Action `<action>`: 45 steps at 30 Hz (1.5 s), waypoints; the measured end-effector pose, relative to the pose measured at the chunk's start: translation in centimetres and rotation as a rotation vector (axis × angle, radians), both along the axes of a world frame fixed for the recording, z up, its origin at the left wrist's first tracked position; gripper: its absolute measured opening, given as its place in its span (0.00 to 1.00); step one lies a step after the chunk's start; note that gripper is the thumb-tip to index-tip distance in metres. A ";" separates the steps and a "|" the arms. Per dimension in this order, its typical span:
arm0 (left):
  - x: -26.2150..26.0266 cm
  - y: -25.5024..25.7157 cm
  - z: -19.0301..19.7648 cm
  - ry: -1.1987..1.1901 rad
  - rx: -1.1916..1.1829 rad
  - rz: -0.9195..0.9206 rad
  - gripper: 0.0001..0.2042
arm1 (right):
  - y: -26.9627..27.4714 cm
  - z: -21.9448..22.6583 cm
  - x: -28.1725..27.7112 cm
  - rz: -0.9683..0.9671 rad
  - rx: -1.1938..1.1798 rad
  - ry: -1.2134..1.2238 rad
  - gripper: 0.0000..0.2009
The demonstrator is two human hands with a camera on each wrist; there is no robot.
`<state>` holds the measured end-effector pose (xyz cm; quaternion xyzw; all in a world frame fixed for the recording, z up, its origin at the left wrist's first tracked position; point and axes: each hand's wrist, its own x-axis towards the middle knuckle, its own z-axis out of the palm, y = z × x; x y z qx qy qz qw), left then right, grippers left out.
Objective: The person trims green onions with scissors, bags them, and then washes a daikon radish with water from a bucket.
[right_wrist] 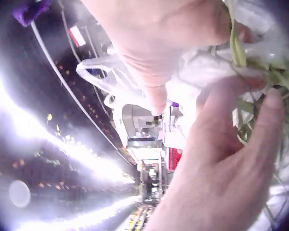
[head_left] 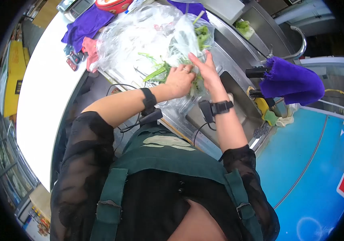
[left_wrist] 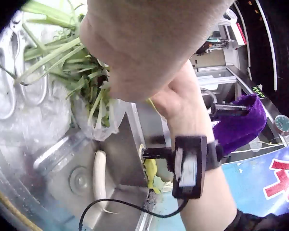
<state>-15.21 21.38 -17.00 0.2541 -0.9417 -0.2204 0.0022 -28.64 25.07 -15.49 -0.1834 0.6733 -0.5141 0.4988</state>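
Note:
Long green leafy stems (head_left: 156, 75) (left_wrist: 58, 57) lie bunched on and in a clear plastic bag (head_left: 180, 38) beside the sink. The left hand (head_left: 181, 81) (right_wrist: 226, 159) curls over the bunch; its thumb and a finger pinch stems in the right wrist view. Just to its right, the right hand (head_left: 208, 72) (right_wrist: 168, 38) is at the bag's edge, thumb and fingers extended and spread. Its palm side is partly hidden. In the left wrist view the left hand (left_wrist: 139, 45) covers much of the greens, with the right hand (left_wrist: 176, 96) behind it.
Scissors (left_wrist: 12, 72) lie left of the greens. A long white vegetable (left_wrist: 100, 175) is in the sink basin (head_left: 234, 94). Purple cloth (head_left: 292, 82) hangs at the right, near the faucet (head_left: 300, 40). Another purple cloth (head_left: 85, 30) lies on the white counter (head_left: 39, 80).

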 end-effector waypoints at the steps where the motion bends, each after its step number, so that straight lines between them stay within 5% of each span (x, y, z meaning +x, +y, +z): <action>1: 0.2 0.8 -0.7 0.100 -0.054 -0.033 0.14 | -0.8 -0.9 0.1 0.003 0.110 0.243 0.53; 3: 0.3 1.4 -1.9 0.111 -0.041 -0.073 0.17 | -1.7 -2.6 -0.2 0.013 0.280 0.583 0.50; 6: 1.8 1.6 -2.5 0.231 -0.058 -0.117 0.21 | -1.7 -4.7 -2.2 0.044 0.292 0.631 0.46; 7: 2.7 1.2 -1.6 0.359 0.053 -0.124 0.21 | -1.6 -8.4 -4.4 0.073 0.081 0.654 0.43; 10: 6.1 0.8 -0.1 0.507 0.200 0.004 0.23 | -0.8 -6.6 -5.6 0.031 -0.009 0.218 0.38; 12: 8.7 -0.4 -1.0 0.516 0.307 0.410 0.25 | 0.2 -5.1 -6.0 -0.025 0.021 0.105 0.36; 15: 11.1 -1.1 -3.6 0.470 0.083 0.542 0.27 | 2.5 -3.9 -7.6 -0.061 -0.020 -0.101 0.33; 22: 10.7 -4.0 -6.1 0.442 0.243 0.579 0.27 | 5.0 2.3 -7.3 -0.109 0.093 -0.250 0.21; 24: 10.6 -3.9 -5.5 0.543 0.730 0.653 0.23 | 7.7 2.1 -8.1 0.046 -0.041 -0.050 0.20; 26: 12.0 -3.2 -4.3 0.575 0.889 0.637 0.23 | 9.5 1.8 -8.4 0.263 -0.218 0.218 0.19; 28: 14.2 -2.6 -2.8 0.602 1.041 0.631 0.23 | 9.2 7.5 -1.2 0.104 -0.138 0.307 0.19; 35: 22.0 0.1 -1.1 0.857 1.600 0.603 0.25 | 9.2 10.5 5.3 0.213 -0.084 0.631 0.22; 37: 24.6 0.9 -0.8 0.878 1.644 0.608 0.25 | 7.8 10.7 7.3 -0.032 -0.288 0.170 0.11; 40: 28.1 2.1 -0.5 0.913 1.664 0.616 0.26 | 5.9 11.0 10.9 -0.085 -0.247 0.178 0.11; 41: 29.7 2.8 -0.1 0.954 1.795 0.583 0.27 | 4.5 10.8 8.5 0.196 -0.133 -0.196 0.12; 42: 31.0 3.4 0.0 0.994 1.925 0.546 0.27 | 4.7 12.3 13.0 0.171 -0.341 -0.423 0.13; 44: 33.4 4.0 -0.5 1.023 1.893 0.568 0.29 | 4.2 11.9 15.4 0.312 -0.286 0.161 0.15; 45: 34.7 4.7 -0.5 1.039 1.934 0.555 0.28 | 3.3 12.5 18.5 0.312 -0.303 0.039 0.14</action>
